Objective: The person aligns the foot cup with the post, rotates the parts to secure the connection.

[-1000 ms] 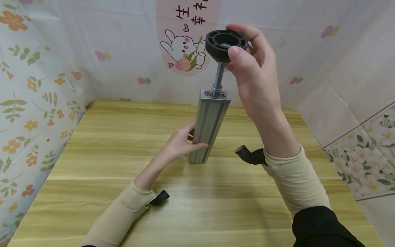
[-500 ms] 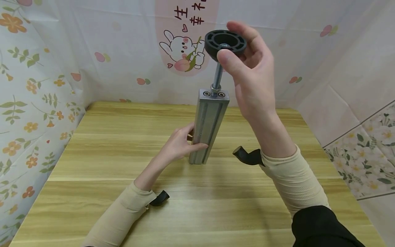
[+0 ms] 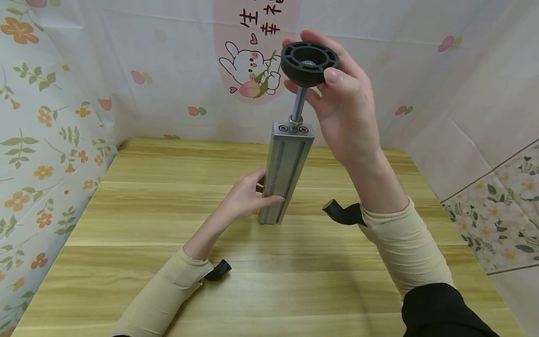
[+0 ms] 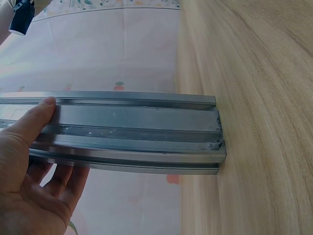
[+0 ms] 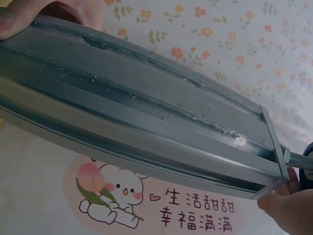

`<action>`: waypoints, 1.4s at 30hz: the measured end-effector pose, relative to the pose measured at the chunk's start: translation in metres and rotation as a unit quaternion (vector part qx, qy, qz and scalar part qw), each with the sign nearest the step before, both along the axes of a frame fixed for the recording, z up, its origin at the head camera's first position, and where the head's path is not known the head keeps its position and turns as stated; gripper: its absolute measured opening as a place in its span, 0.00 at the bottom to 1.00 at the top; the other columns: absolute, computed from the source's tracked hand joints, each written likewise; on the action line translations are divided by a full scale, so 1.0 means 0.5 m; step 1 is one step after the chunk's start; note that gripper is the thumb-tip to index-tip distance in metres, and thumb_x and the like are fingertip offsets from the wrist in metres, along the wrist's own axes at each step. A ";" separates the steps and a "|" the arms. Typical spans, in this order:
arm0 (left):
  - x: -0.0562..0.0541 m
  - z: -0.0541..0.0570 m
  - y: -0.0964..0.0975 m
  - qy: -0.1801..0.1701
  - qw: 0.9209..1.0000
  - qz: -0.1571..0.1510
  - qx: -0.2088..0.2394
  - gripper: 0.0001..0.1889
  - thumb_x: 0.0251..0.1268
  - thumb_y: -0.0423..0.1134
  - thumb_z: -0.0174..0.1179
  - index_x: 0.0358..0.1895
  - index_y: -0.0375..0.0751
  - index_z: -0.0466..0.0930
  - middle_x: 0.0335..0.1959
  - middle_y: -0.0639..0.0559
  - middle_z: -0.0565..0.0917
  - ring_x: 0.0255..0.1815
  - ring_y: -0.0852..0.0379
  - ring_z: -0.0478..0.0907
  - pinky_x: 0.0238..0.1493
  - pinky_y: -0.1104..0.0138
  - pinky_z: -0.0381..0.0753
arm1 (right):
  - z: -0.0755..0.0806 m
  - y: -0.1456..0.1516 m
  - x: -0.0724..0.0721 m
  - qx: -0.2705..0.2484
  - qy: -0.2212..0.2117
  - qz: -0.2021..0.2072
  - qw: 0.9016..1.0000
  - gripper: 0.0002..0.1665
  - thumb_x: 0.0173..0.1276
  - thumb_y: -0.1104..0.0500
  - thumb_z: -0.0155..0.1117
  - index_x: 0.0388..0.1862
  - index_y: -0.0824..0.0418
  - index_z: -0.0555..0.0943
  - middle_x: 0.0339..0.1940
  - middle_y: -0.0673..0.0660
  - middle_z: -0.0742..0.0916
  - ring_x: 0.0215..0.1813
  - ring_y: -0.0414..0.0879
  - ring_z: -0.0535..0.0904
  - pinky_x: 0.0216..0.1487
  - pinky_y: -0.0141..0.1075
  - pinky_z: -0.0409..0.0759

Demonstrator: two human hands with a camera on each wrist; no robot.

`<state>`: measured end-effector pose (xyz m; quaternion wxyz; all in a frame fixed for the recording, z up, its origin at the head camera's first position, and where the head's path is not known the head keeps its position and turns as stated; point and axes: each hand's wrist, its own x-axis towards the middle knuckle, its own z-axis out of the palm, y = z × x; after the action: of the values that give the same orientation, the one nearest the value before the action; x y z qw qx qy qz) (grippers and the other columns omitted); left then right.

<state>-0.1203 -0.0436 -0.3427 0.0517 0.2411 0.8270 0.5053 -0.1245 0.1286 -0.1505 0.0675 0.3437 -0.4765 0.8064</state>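
A grey aluminium extrusion profile (image 3: 286,164) stands on end on the wooden table, leaning slightly right in the head view. My left hand (image 3: 244,195) grips its lower part, thumb across the front face; the fingers lie mostly behind. In the left wrist view the profile's (image 4: 137,116) foot end meets the tabletop. From the top plate rises a threaded rod (image 3: 299,104) with a nut (image 3: 296,120), carrying a round black levelling foot (image 3: 304,78). My right hand (image 3: 349,107) holds that foot, thumb at its near right rim and fingers around the far side. The right wrist view shows the foot only partly.
The wooden table (image 3: 147,281) runs up to a patterned cloth backdrop (image 3: 168,70) behind. Similar flowered cloth hangs at the left and right. A black curved mount (image 3: 343,213) sticks out from the right sleeve, another (image 3: 219,270) from the left.
My right thumb first slid leftward on the foot, then went back to its right side. Right fingertips now show beyond the foot's left side. My left hand and the profile stayed still.
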 end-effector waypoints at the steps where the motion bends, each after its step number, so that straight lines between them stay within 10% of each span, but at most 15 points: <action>1: 0.000 0.000 0.000 0.000 1.000 0.000 0.001 0.28 0.58 0.43 0.76 0.61 0.44 0.77 0.49 0.47 0.88 0.49 0.48 0.87 0.49 0.59 0.87 | 0.000 0.000 -0.001 0.000 0.000 0.005 1.000 0.32 0.61 0.59 0.63 0.65 0.69 0.77 0.68 0.73 0.77 0.65 0.61 0.76 0.66 0.49 0.76; 10: -0.001 0.001 0.001 -0.001 1.000 -0.003 0.006 0.29 0.58 0.42 0.75 0.62 0.43 0.77 0.50 0.47 0.88 0.49 0.48 0.87 0.48 0.60 0.87 | 0.000 0.001 0.002 -0.016 -0.008 -0.012 1.000 0.34 0.57 0.61 0.73 0.63 0.70 0.77 0.62 0.68 0.77 0.62 0.59 0.77 0.65 0.47 0.79; 24: 0.005 0.003 0.001 -0.006 1.000 -0.003 0.000 0.30 0.58 0.43 0.75 0.64 0.46 0.76 0.51 0.48 0.88 0.49 0.49 0.87 0.48 0.60 0.87 | -0.005 -0.011 0.008 -0.009 0.045 -0.155 0.987 0.50 0.36 0.51 0.92 0.55 0.69 0.75 0.49 0.61 0.83 0.51 0.51 0.81 0.55 0.34 0.82; 35: 0.005 0.004 -0.002 -0.003 1.000 -0.005 0.007 0.28 0.58 0.42 0.76 0.61 0.45 0.77 0.50 0.48 0.87 0.49 0.49 0.87 0.48 0.60 0.87 | -0.004 -0.007 0.007 0.010 0.028 -0.053 0.998 0.41 0.58 0.55 0.72 0.68 0.70 0.72 0.62 0.66 0.76 0.63 0.59 0.76 0.64 0.47 0.78; 42: 0.003 0.003 -0.002 0.000 1.000 -0.008 0.009 0.28 0.58 0.42 0.75 0.62 0.46 0.77 0.49 0.49 0.88 0.48 0.50 0.87 0.47 0.60 0.87 | -0.004 -0.008 0.005 0.009 0.029 -0.060 0.998 0.31 0.61 0.59 0.65 0.64 0.69 0.76 0.61 0.66 0.77 0.63 0.59 0.75 0.64 0.46 0.78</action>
<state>-0.1186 -0.0445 -0.3414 0.0533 0.2484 0.8207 0.5118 -0.1218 0.1247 -0.1527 0.1263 0.3387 -0.5010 0.7863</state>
